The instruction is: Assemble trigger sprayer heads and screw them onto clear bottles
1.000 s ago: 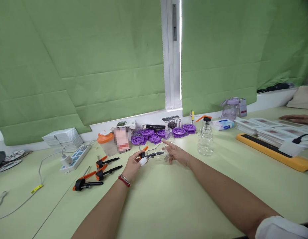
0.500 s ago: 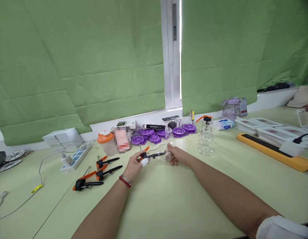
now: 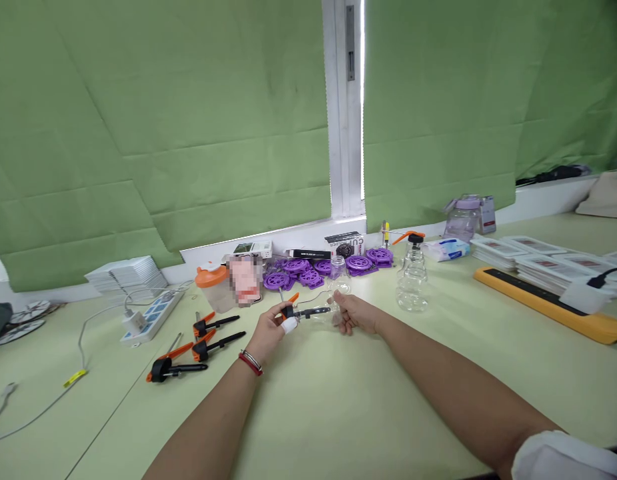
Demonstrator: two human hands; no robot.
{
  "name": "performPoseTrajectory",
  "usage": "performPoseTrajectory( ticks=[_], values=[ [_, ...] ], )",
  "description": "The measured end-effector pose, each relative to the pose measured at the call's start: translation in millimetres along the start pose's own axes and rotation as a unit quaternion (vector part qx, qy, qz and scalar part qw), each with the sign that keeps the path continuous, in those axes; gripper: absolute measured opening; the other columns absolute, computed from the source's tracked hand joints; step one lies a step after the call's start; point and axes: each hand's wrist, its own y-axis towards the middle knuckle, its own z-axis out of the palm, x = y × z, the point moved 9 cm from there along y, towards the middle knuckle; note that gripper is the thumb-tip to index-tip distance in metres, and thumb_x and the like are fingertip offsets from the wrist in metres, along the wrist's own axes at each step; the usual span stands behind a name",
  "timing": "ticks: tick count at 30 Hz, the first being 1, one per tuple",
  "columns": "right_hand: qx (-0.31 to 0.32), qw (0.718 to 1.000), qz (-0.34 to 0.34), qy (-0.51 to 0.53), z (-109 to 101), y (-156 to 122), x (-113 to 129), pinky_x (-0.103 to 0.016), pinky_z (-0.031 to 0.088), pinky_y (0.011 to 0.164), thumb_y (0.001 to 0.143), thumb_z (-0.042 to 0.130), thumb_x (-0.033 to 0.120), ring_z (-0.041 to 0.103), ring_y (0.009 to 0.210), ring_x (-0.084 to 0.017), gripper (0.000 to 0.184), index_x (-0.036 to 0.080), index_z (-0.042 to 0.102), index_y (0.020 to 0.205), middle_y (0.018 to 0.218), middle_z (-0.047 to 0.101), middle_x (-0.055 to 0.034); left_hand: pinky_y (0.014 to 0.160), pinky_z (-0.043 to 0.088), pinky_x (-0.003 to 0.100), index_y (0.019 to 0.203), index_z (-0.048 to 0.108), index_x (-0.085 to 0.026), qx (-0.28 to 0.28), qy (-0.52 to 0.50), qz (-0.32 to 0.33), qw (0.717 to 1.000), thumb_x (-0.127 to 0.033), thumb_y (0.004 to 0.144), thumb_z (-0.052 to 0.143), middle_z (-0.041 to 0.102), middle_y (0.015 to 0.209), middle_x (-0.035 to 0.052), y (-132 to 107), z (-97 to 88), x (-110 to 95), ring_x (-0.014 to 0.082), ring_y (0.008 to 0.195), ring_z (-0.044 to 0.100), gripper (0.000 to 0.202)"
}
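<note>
My left hand (image 3: 271,330) pinches a black and orange spray pump head (image 3: 292,311); its thumb wears a white bandage. The pump's thin tube points right into a small clear bottle (image 3: 333,307). My right hand (image 3: 354,314) is closed round that bottle, holding it on its side just above the green table (image 3: 338,400). Both hands meet near the table's middle, a little in front of a pile of purple reels (image 3: 308,270).
Three more black and orange pump heads (image 3: 198,343) lie left of my hands. A finished clear spray bottle (image 3: 411,277) stands to the right. A power strip (image 3: 151,313), an orange-lidded cup (image 3: 213,287), white card stacks (image 3: 538,260) and a yellow-edged board (image 3: 548,303) surround the area.
My right hand went from open, fingers spread beside the bottle, to closed round it. A person's hand at the far right edge has left view.
</note>
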Motion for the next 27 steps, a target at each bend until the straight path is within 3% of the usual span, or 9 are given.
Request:
performPoseTrajectory(
  ticks=[3,6,9,15,19,22,25,27],
  values=[
    [-0.011,1.0,-0.017,0.013,-1,0,6,-0.021,0.044,0.038,0.084,0.04,0.061,0.061,0.051,-0.015,0.057,0.011,0.049,0.11,0.069,0.063,-0.0085,0.075,0.048,0.031,0.105,0.063,-0.015,-0.002,-0.011,-0.005,1.0,-0.024,0.054,0.078,0.064,0.089,0.0039,0,0.6,2,0.0139,0.074,0.06,0.053],
    [0.017,0.996,-0.066,0.056,2,-6,18,-0.025,0.051,0.05,0.08,0.058,0.046,0.066,0.07,-0.018,0.052,0.016,0.044,0.12,0.095,0.062,-0.0109,0.075,0.048,0.031,0.104,0.063,-0.015,-0.004,-0.022,0.007,1.0,-0.024,0.056,0.077,0.062,0.09,0.0038,2,-2.4,4,0.014,0.076,0.06,0.051],
    [0.062,0.991,-0.087,0.078,6,-11,23,-0.029,0.054,0.058,0.074,0.068,0.033,0.067,0.08,-0.02,0.07,0.028,0.03,0.133,0.11,0.058,-0.0081,0.077,0.048,0.032,0.105,0.062,-0.016,0.003,-0.027,0.014,1.0,-0.024,0.058,0.076,0.062,0.091,0.0037,4,-3.9,6,0.0142,0.077,0.06,0.049],
    [0.046,0.998,-0.03,0.034,4,-5,8,-0.023,0.048,0.042,0.081,0.051,0.055,0.065,0.055,-0.017,0.051,0.019,0.042,0.116,0.078,0.065,-0.0058,0.078,0.048,0.034,0.104,0.063,-0.015,0.018,-0.027,0.009,0.999,-0.027,0.059,0.076,0.062,0.089,0.0041,2,0.8,4,0.0153,0.076,0.06,0.048],
    [0.008,1.0,-0.006,0.009,1,0,2,-0.023,0.045,0.039,0.082,0.039,0.064,0.063,0.052,-0.016,0.058,0.013,0.048,0.108,0.071,0.064,-0.0084,0.076,0.048,0.034,0.102,0.064,-0.015,0.009,-0.031,0.005,0.999,-0.027,0.057,0.077,0.063,0.088,0.0037,1,0.5,4,0.0148,0.074,0.06,0.048],
    [-0.008,0.998,-0.054,0.03,-2,-4,14,-0.024,0.05,0.048,0.082,0.048,0.056,0.064,0.068,-0.016,0.053,0.015,0.049,0.116,0.095,0.062,-0.0117,0.076,0.049,0.033,0.103,0.064,-0.016,0.005,-0.03,0.009,0.999,-0.027,0.057,0.077,0.062,0.089,0.0038,2,-1.0,4,0.0146,0.075,0.06,0.049],
    [0.024,0.993,-0.1,0.049,2,-13,27,-0.026,0.053,0.061,0.077,0.064,0.04,0.064,0.082,-0.015,0.059,0.03,0.039,0.13,0.126,0.047,-0.0089,0.076,0.049,0.032,0.104,0.064,-0.016,0.005,-0.029,0.013,0.999,-0.027,0.057,0.077,0.062,0.092,0.0039,3,-2.5,5,0.0146,0.077,0.06,0.049],
    [0.044,0.993,-0.097,0.043,5,-15,28,-0.026,0.052,0.06,0.074,0.068,0.035,0.065,0.082,-0.016,0.066,0.033,0.036,0.132,0.127,0.046,-0.0084,0.076,0.049,0.033,0.103,0.064,-0.016,0.01,-0.029,0.015,0.999,-0.027,0.058,0.076,0.062,0.093,0.0044,3,-2.4,4,0.0147,0.077,0.06,0.048]
  ],
)
